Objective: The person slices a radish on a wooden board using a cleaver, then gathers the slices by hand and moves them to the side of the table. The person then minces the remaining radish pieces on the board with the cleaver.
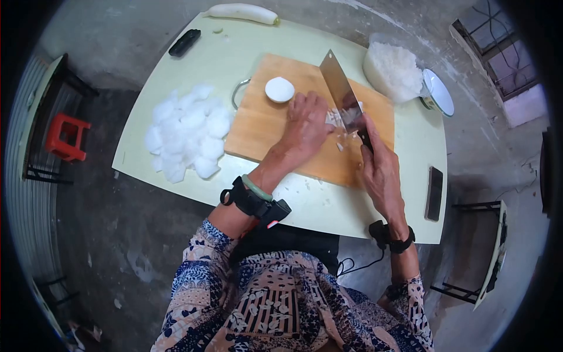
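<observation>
My right hand is wrapped around the dark handle of a cleaver. Its broad blade stands on edge over the wooden cutting board. Just left of the blade, my left hand presses down on the board with curled fingers, holding small white radish pieces against it. Its palm side is hidden. A cut chunk of white radish sits beyond my left fingers. Small bits lie scattered around the blade. Left of the board, thin round radish slices form a loose heap on the table.
A whole white radish lies along the far table edge, near a black object. A clear bag of chopped white pieces and an enamel bowl stand at the far right. A phone lies near the right edge.
</observation>
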Action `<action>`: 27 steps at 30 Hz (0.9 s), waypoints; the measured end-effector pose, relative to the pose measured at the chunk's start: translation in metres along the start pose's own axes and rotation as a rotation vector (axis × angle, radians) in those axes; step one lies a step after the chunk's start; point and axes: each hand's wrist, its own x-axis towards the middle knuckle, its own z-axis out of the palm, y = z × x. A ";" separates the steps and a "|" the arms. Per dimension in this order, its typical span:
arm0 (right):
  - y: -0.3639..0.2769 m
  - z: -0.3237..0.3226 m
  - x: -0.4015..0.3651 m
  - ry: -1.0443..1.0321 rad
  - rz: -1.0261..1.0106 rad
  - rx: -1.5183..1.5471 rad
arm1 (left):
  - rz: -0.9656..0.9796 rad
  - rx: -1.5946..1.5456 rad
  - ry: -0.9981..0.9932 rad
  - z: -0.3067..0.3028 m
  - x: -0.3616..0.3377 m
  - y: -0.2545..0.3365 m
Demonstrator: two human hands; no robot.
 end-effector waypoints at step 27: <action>0.000 0.014 0.004 -0.030 -0.059 -0.053 | 0.105 -0.065 -0.060 -0.007 -0.001 -0.005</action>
